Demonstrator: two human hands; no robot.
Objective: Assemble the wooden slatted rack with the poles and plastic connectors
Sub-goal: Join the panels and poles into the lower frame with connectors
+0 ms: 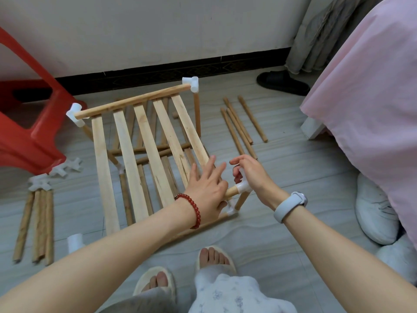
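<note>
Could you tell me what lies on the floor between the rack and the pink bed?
Four loose poles lie there on the bare floor, between the rack and the bed, in the head view.

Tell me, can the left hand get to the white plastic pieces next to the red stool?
Probably yes. The left hand rests on the wooden slatted rack, holding nothing, and only bare floor separates it from the loose white plastic connectors beside the red plastic stool. It would need a long sideways stretch, though.
</note>
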